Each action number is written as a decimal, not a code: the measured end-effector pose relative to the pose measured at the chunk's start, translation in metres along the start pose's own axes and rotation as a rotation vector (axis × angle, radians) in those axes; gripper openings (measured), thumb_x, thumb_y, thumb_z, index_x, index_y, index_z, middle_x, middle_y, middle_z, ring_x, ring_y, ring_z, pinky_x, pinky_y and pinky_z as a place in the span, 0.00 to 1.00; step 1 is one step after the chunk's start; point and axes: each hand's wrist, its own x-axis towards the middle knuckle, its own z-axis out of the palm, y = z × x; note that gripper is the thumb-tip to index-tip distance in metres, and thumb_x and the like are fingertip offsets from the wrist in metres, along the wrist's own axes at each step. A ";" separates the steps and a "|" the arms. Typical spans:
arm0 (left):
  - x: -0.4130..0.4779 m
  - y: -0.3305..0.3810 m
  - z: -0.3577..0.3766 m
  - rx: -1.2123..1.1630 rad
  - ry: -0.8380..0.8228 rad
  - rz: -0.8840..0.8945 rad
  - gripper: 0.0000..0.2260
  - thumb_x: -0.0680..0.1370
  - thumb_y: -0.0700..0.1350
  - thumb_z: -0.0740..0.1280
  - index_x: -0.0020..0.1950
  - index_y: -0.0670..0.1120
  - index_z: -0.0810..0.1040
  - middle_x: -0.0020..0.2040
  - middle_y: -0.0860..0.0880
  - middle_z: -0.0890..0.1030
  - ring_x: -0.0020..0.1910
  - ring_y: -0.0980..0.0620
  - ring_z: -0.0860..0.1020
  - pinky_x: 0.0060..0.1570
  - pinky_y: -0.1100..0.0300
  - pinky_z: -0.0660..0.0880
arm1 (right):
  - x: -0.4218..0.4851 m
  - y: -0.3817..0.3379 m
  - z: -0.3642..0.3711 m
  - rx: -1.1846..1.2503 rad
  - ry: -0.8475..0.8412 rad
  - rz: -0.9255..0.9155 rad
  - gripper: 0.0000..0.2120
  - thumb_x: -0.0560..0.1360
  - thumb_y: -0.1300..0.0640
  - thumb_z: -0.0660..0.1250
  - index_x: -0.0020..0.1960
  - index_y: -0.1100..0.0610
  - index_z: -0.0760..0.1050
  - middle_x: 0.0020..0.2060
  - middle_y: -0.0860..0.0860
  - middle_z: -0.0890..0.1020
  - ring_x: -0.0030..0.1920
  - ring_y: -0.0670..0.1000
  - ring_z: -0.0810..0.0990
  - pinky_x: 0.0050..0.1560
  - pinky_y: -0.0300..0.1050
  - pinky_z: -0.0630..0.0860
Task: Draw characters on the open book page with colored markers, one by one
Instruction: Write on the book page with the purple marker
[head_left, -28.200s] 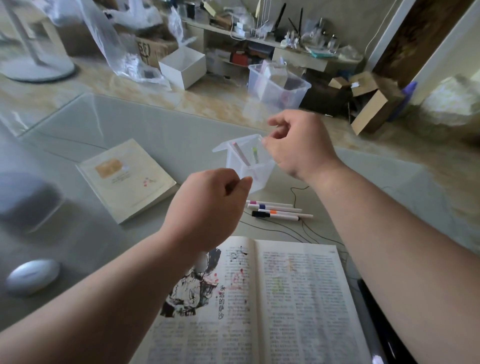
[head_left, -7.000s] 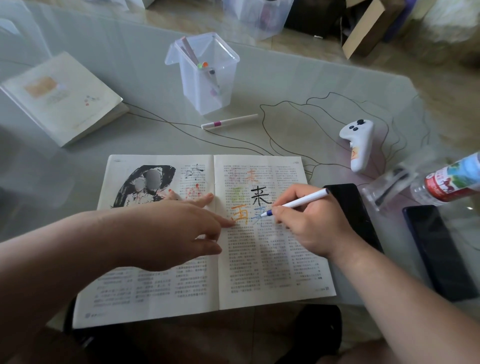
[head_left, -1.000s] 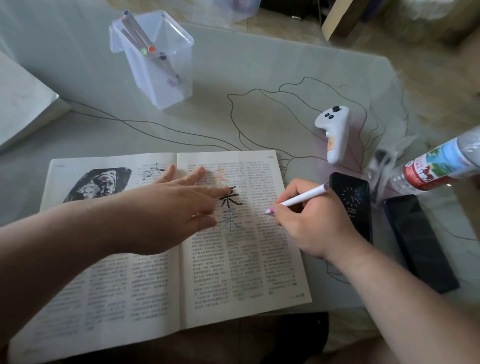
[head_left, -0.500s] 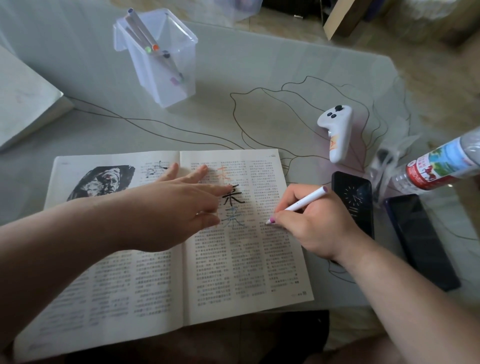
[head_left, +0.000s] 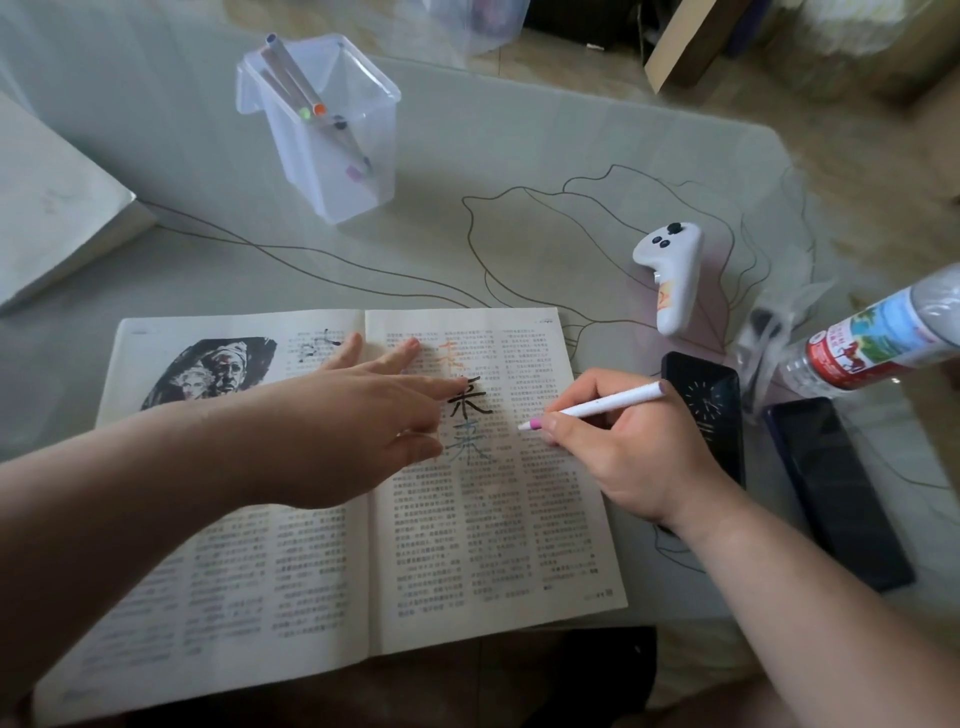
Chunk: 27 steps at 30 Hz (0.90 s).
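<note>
The open book (head_left: 488, 561) lies flat at the near table edge. Its right page carries drawn characters: an orange one on top, a black one (head_left: 470, 402) below it and a pale blue one (head_left: 467, 447) under that. My left hand (head_left: 358, 426) rests flat across the spine with straight fingers, touching both pages. My right hand (head_left: 618, 457) grips a white marker with a pink tip (head_left: 597, 409); the tip sits on or just above the right page, right of the black character. A clear plastic holder (head_left: 332, 156) with several markers stands at the back.
A white game controller (head_left: 672, 275) lies right of the book. Two dark phones (head_left: 706, 400) (head_left: 836, 488) lie beside my right hand. A plastic water bottle (head_left: 883, 338) lies at the right edge. A closed pale book (head_left: 52, 208) lies at the far left.
My right hand has shifted slightly toward the page with the pink marker, its tip now closer to the black character. My left hand keeps pressing the book. The view has drifted a little.
</note>
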 end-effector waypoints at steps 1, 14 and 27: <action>0.000 0.000 0.000 -0.004 0.001 -0.001 0.15 0.82 0.59 0.52 0.45 0.54 0.73 0.76 0.71 0.49 0.77 0.55 0.35 0.76 0.41 0.39 | -0.002 -0.001 0.002 0.006 0.000 -0.023 0.06 0.72 0.57 0.77 0.37 0.57 0.83 0.32 0.56 0.84 0.34 0.57 0.80 0.33 0.48 0.74; 0.002 0.000 0.002 0.001 0.003 0.000 0.15 0.82 0.58 0.53 0.43 0.54 0.72 0.76 0.70 0.49 0.77 0.54 0.36 0.76 0.40 0.39 | -0.008 -0.003 0.010 -0.131 -0.003 -0.042 0.08 0.73 0.58 0.76 0.36 0.55 0.80 0.30 0.48 0.81 0.28 0.44 0.74 0.29 0.35 0.69; 0.002 0.002 0.000 0.000 0.001 -0.005 0.15 0.83 0.58 0.53 0.42 0.53 0.71 0.76 0.70 0.50 0.78 0.54 0.36 0.76 0.40 0.39 | -0.011 -0.010 0.006 -0.151 -0.146 -0.015 0.09 0.72 0.59 0.76 0.35 0.56 0.80 0.31 0.50 0.81 0.30 0.42 0.74 0.29 0.35 0.70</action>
